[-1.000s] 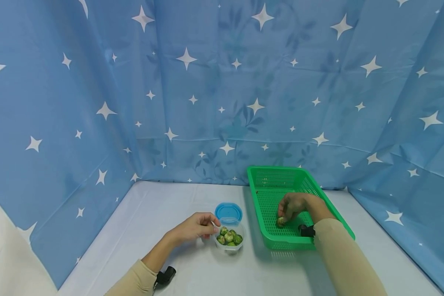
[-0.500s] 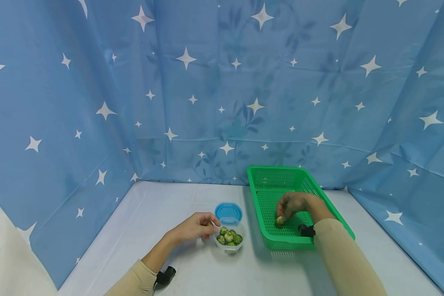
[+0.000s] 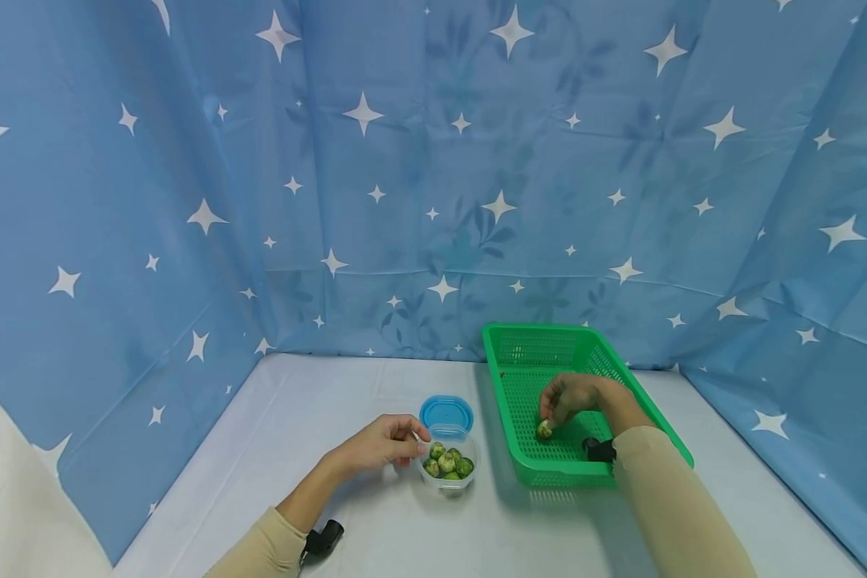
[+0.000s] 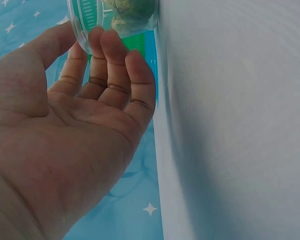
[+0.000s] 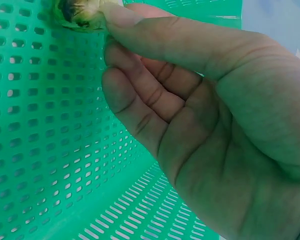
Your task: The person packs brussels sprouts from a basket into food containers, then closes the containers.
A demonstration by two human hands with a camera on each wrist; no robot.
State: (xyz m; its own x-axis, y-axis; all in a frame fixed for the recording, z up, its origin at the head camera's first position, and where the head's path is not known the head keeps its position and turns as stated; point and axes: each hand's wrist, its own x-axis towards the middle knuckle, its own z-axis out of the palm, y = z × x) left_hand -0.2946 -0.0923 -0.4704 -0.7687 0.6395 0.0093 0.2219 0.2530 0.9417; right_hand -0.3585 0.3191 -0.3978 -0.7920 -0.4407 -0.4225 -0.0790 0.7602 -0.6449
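Observation:
In the head view, my left hand (image 3: 390, 440) pinches the left rim of a small clear plastic container (image 3: 448, 486). Several Brussels sprouts (image 3: 446, 462) lie in it. The left wrist view has the thumb and a fingertip on the container's rim (image 4: 79, 27). My right hand (image 3: 576, 396) reaches down into a green perforated basket (image 3: 514, 433) and pinches one Brussels sprout (image 3: 544, 430) between thumb and fingers. That sprout (image 5: 79, 14) shows a dark patch in the right wrist view, where the top edge cuts it off.
A blue lid (image 3: 445, 412) lies just behind the container on the white tabletop (image 3: 318, 401). The basket stands to the right, against the blue starry curtain (image 3: 433, 160). A small red speck (image 3: 502, 375) shows at its left inner wall.
My right hand has shifted slightly left and up within the basket, and the Brussels sprout in its fingers has moved with it. The left hand and the container stay put.

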